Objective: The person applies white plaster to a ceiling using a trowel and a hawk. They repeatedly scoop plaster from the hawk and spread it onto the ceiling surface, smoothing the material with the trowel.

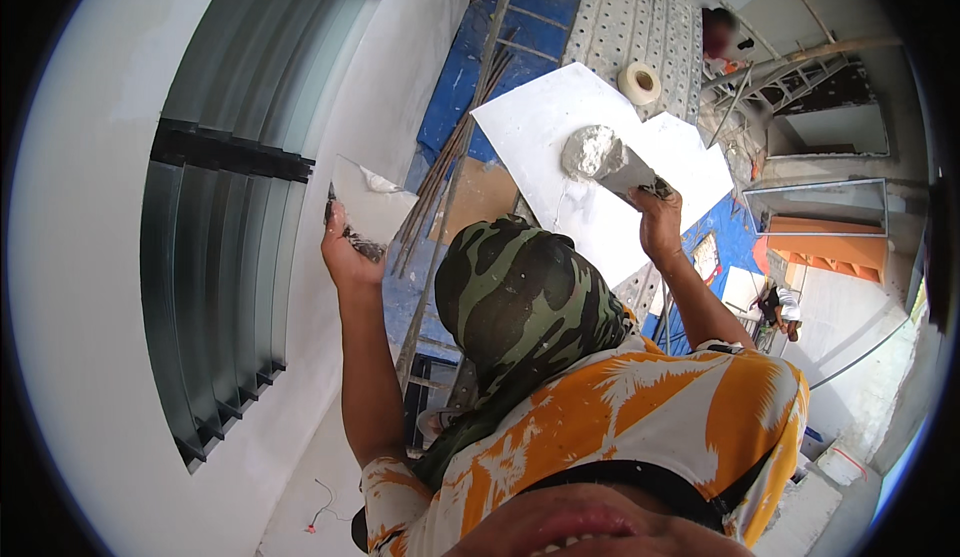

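Note:
On the left, beside the wall, my left hand (352, 255) is closed round a wide flat putty knife (372, 205) with white compound along its far edge. White smears mark its dark grip. Farther right, my right hand (662, 225) grips a second broad-bladed putty knife (626, 169). A thick lump of white compound (590, 151) sits at the far end of its blade. This blade is over a large white board (535, 122); whether it touches the board I cannot tell. My fingers partly hide both grips.
A louvred window (230, 247) is set in the white wall (395, 52) at left. Perforated metal planking (632, 12) carries a tape roll (640, 84). Long thin rods (440, 167) lie alongside a scaffold ladder. Two people (786, 314) appear at right, below an orange shelf unit (830, 247) and farther up.

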